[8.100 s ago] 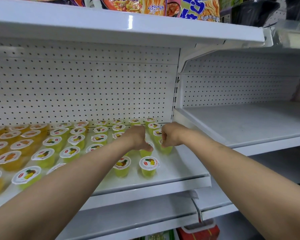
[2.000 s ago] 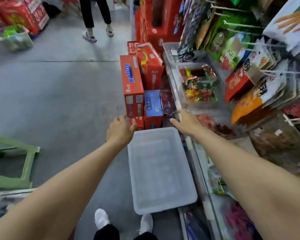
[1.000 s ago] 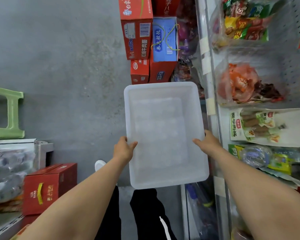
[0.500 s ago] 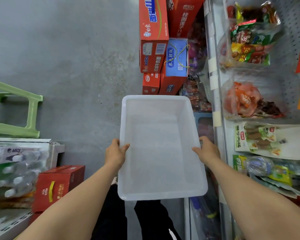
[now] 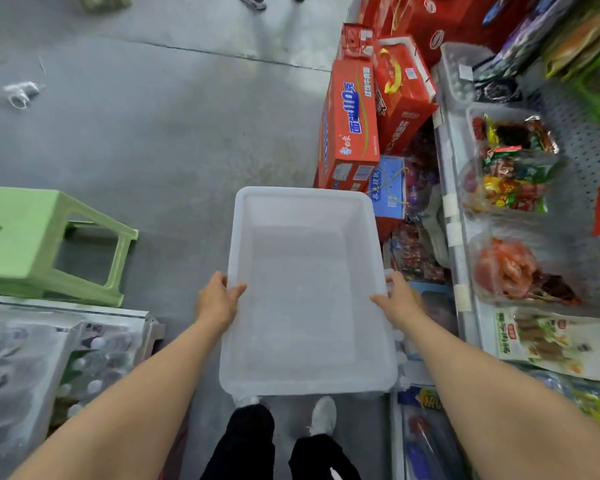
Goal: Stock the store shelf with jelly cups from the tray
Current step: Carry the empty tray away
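A grey concrete floor (image 5: 160,126) fills the left and far part of the scene, with a seam running across it far off. Along the right edge runs a white metal store shelf (image 5: 459,258) with a pegboard back, carrying clear bags of packaged snacks (image 5: 513,174); its upper levels are cut off by the frame. At the near left sit shrink-wrapped packs of bottles (image 5: 49,368), blurred and hard to read. A pale green plastic stool (image 5: 32,240) stands on the floor at the left. Red cardboard gift cartons (image 5: 355,123) are stacked against the shelf at the far right, a small blue carton (image 5: 388,188) just beside them.

The white translucent rectangular plastic tray (image 5: 309,379) is held in the air in the middle, above the floor and the person's white shoes (image 5: 323,414). It appears to hold nothing, though its frosted bottom is hard to judge. The left hand (image 5: 217,301) grasps the tray's left rim, thumb hooked inside. The right hand (image 5: 400,299) grasps the right rim likewise, its fingers hidden beyond the wall.
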